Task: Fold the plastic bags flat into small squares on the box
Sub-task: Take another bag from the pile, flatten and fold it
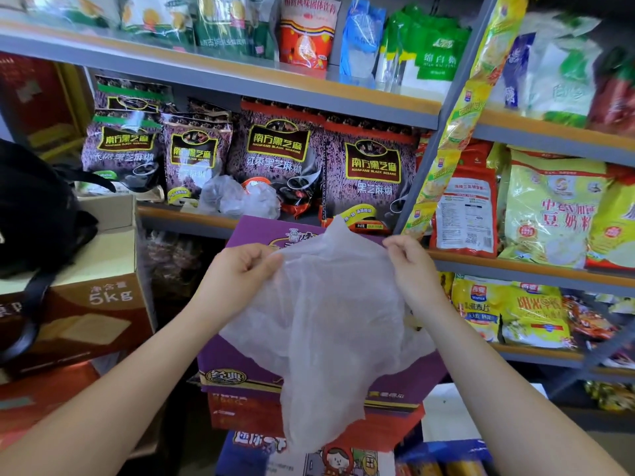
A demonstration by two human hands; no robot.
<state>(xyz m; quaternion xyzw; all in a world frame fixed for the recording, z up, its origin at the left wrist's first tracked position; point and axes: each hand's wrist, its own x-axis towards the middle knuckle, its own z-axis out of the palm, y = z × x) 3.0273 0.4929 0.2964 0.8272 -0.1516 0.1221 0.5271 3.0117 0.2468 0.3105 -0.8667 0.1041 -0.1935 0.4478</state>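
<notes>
A thin translucent white plastic bag [326, 324] hangs spread open in the air over a purple cardboard box [237, 359]. My left hand [244, 273] pinches the bag's upper left edge. My right hand [409, 266] pinches its upper right edge. The bag's lower end droops past the box's front face. More crumpled clear plastic bags [237, 197] lie on the shelf behind the box, in front of the sesame packets.
Grey metal shelves [343, 94] full of food packets stand close behind and to the right. A brown 5 kg carton [86, 317] with a black bag [31, 207] on top sits at the left. More boxes [309, 458] are stacked under the purple one.
</notes>
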